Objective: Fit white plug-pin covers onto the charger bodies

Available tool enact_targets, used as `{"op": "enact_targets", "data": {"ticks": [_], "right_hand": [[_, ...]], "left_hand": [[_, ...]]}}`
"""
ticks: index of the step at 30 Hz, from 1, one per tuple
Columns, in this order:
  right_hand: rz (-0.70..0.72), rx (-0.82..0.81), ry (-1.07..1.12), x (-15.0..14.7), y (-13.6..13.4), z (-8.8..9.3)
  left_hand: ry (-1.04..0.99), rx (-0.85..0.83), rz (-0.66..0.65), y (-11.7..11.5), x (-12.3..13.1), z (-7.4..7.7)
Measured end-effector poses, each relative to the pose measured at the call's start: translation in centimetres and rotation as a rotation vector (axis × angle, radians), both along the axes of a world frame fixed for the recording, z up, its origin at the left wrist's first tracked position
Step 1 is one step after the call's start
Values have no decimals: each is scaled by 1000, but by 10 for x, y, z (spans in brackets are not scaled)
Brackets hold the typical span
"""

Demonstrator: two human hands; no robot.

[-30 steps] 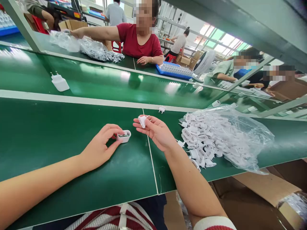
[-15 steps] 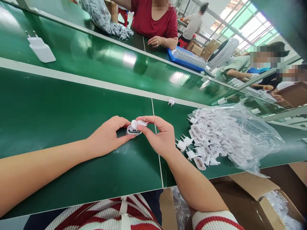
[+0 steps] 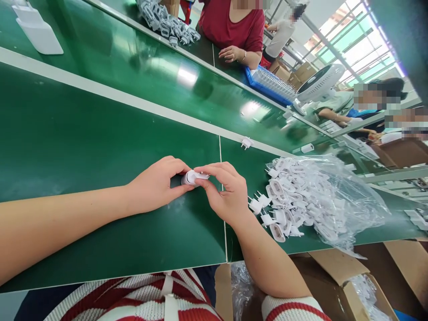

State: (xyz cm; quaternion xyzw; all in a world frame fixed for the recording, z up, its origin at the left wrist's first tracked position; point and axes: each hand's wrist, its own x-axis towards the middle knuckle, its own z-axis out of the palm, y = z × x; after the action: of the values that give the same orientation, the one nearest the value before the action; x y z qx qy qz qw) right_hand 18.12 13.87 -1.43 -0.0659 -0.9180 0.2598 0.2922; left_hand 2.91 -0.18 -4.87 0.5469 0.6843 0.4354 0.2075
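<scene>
Over the green bench, my left hand (image 3: 160, 183) pinches a white charger housing (image 3: 186, 179) between thumb and fingers. My right hand (image 3: 229, 191) grips a white plug cap (image 3: 201, 176) with its pins pointing right. The cap meets the housing's right end; whether it is seated fully I cannot tell, as my fingers hide part of the joint. To the right of my right hand lies a heap of similar white plug caps (image 3: 284, 191), spilling from a clear plastic bag (image 3: 364, 200). A single plug cap (image 3: 246, 143) rests beyond my hands beside the pale rail.
Past the pale rail (image 3: 133, 102) runs a glossy green belt (image 3: 140, 67) carrying a white charger (image 3: 40, 33). Across it sit a person in red (image 3: 230, 26), a pile of grey-white parts (image 3: 167, 22), a blue tray (image 3: 267, 87) and a fan (image 3: 321, 82). Cardboard boxes (image 3: 337, 267) stand below, right.
The plug cap, earlier tilted above the housing's open end with the inside showing, now lies in line against that end. The opening is covered. My view has shifted slightly.
</scene>
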Motion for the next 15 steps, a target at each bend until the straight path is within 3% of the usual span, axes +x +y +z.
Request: {"op": "enact_targets", "data": {"ticks": [15], "right_hand": [[27, 8, -69, -2, 3, 1]], "left_hand": [[-27, -16, -2, 1, 1, 0]]}}
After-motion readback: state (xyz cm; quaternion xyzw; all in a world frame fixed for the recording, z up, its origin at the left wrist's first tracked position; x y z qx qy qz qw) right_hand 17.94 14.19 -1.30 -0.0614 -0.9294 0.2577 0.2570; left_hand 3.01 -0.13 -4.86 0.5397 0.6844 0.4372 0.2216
